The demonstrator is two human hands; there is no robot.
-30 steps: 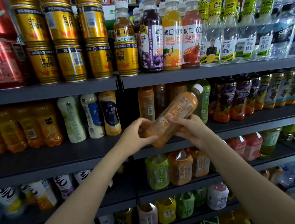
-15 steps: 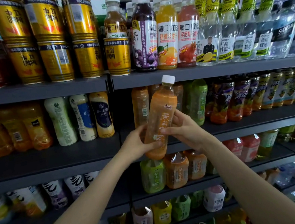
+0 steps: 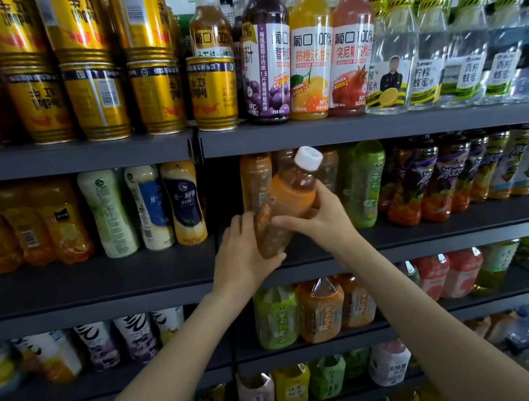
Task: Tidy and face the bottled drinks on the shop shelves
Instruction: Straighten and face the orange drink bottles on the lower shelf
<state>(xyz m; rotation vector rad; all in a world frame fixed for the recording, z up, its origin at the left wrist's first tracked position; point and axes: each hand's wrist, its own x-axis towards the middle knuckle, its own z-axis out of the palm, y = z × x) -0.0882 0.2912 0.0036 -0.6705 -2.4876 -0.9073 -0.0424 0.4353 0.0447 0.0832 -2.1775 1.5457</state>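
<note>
Since the earlier frame, the orange bottle (image 3: 285,204) had moved deeper toward the middle shelf (image 3: 100,283), its white cap (image 3: 308,158) tilted toward the upper right. Your left hand (image 3: 243,256) cupped its base, fingers curled round it. Your right hand (image 3: 321,216) gripped its body at frame centre, just in front of the shelved orange bottles (image 3: 256,181).

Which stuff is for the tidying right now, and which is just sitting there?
In the job:
orange bottle
left hand
right hand
second shelf

Just sitting there:
gold cans
purple juice bottle
green bottle
</note>
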